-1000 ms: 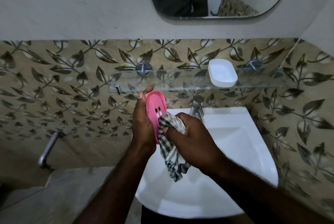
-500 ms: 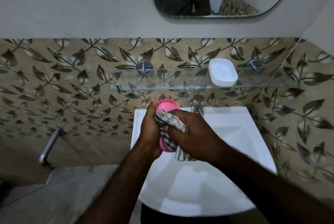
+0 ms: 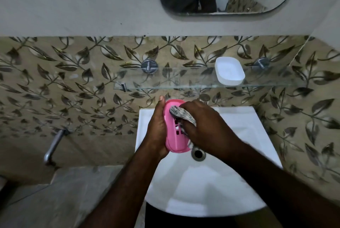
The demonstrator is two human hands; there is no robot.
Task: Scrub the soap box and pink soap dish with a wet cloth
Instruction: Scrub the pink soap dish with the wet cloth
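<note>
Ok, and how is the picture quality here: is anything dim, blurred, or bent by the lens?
Head view: the light is dim, and the white sink is the brightest area. Head view: the cloth in the right hand is smeared by blur, while the pink soap dish and the soap box look fairly sharp. Head view: the wide lens seems to bow the glass shelf slightly.

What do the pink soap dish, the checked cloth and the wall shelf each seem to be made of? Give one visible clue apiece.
Pink soap dish: probably moulded plastic, smooth with a slight sheen, drain slots cut through its base. Checked cloth: woven fabric, perhaps cotton; it folds and bunches softly. Wall shelf: clear glass; the leaf-patterned tiles show through it.
</note>
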